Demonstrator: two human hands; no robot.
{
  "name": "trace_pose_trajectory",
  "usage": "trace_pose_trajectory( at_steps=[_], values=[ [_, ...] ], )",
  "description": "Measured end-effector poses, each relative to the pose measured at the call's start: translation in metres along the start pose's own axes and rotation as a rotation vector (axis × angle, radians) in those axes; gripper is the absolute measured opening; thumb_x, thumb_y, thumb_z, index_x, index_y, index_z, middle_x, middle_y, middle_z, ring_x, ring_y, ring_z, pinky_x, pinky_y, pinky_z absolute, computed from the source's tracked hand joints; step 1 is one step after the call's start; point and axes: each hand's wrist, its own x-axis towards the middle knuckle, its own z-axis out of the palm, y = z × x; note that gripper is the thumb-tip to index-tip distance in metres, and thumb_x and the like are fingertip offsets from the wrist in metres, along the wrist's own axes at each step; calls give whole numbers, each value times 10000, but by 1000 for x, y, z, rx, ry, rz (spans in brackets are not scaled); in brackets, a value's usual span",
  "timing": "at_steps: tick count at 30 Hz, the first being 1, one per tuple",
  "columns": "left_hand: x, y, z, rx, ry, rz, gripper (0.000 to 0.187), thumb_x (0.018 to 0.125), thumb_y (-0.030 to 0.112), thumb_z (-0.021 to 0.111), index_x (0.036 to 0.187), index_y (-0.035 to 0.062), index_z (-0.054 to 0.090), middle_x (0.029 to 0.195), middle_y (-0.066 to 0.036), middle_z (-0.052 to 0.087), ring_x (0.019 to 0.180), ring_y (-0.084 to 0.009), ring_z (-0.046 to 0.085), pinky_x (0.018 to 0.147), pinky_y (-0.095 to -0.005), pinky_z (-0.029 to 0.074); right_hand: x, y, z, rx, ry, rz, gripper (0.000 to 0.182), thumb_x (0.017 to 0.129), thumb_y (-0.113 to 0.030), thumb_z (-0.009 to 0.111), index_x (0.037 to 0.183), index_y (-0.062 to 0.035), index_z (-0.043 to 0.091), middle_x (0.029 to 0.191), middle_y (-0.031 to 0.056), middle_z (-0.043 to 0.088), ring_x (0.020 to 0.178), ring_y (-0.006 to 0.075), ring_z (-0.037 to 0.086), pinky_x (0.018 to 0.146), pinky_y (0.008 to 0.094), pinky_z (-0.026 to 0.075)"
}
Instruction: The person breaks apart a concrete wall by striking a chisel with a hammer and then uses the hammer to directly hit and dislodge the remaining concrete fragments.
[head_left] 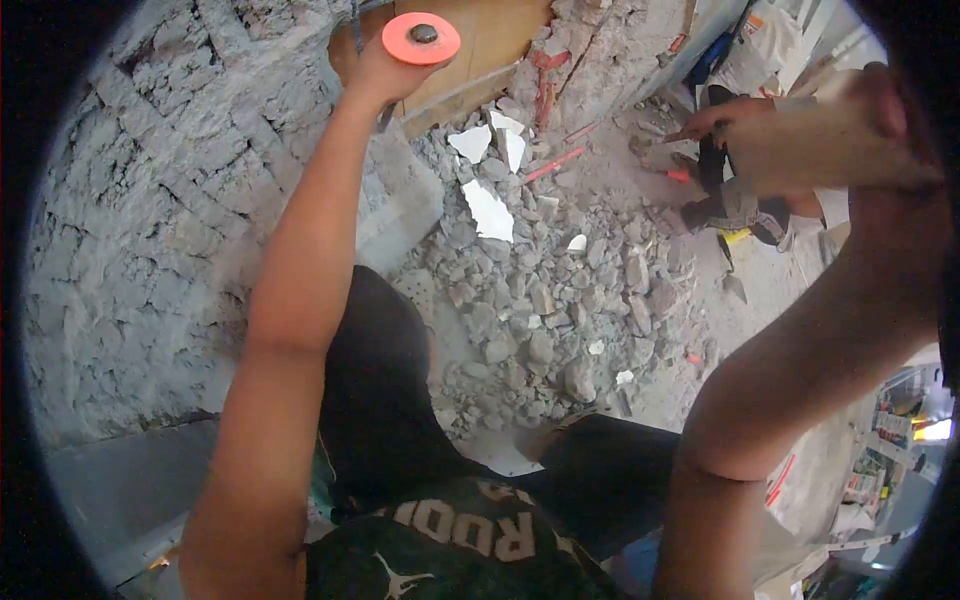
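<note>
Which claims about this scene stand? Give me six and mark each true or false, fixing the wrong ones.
1. The left hand holds a tool with a pinkish-orange guard. True.
2. That guard is square. False: it is round.
3. White fragments lie on grey rubble. True.
4. Both hands hold that tool. False: the right hand is apart from it, near the right edge.
5. Nothing yellow shows. False: a yellow-handled trowel lies on the floor.
6. Another person's hand shows at upper right. True.
</note>
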Motion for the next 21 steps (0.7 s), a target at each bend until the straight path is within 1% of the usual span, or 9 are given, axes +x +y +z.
trace_pose_trajectory(
  at_steps=[3,5,7,8,9,11,13,19,21],
  values=[
    [7,-4,-4,87,0,50,410,763,333,803,1065,90,671,1002,-57,702,937,-195,663,817,-328,515,-36,53,78,-1297,425,-595,282,885,-217,573,1070,-5,591,1068,193,644,926,273,649,689,425,498],
    [7,2,-9,10,-53,28,419,763,353,790,1057,86,659,1030,-82,690,963,-254,653,825,-357,519,-63,75,142,-570,-254,214,378,959,-332,517,943,39,585,756,255,614,712,413,625,636,495,459],
    [9,-7,-3,-18,18,160,424,757,355,795,1055,86,660,1021,-78,692,956,-247,656,819,-354,521,-79,61,141,-458,-206,322,459,986,-366,468,838,53,584,654,259,574,651,417,618,618,507,449],
    [7,-18,-3,-45,109,254,429,752,357,800,1053,86,660,1012,-75,694,949,-240,659,813,-350,523,-73,50,132,-492,-209,411,427,991,-376,462,878,14,593,645,155,572,603,293,589,559,421,444],
    [7,-21,-4,-110,-5,90,452,741,365,806,1066,91,654,1013,-61,694,936,-228,662,806,-344,525,-73,34,123,-520,-204,539,397,995,-386,456,919,-24,601,636,52,569,554,169,561,499,334,438],
    [7,-5,-10,-61,-12,14,459,737,382,806,1058,89,657,1006,-55,696,929,-223,663,805,-342,525,-49,-4,104,-369,24,386,360,971,-307,494,828,7,598,625,161,610,603,347,615,548,409,447],
    [2,-1,-11,-45,-18,-84,487,733,432,797,1044,82,659,1002,-48,698,924,-216,663,805,-341,525,-14,-10,40,-821,64,-91,353,996,-322,413,1004,-30,612,767,76,646,686,188,673,531,293,516],
    [3,-15,-3,-94,-4,2,468,738,387,812,1045,69,659,983,-29,693,910,-162,654,813,-324,516,-66,-2,22,-1584,483,-172,84,773,-52,639,845,-53,597,854,61,645,696,126,621,515,332,469],
    [-2,-29,9,-201,53,54,446,745,367,806,1044,70,659,982,-33,692,918,-174,657,812,-326,518,-36,21,140,-1202,184,-658,216,935,-212,559,846,-18,586,773,119,633,689,321,625,522,411,434]
  ],
)
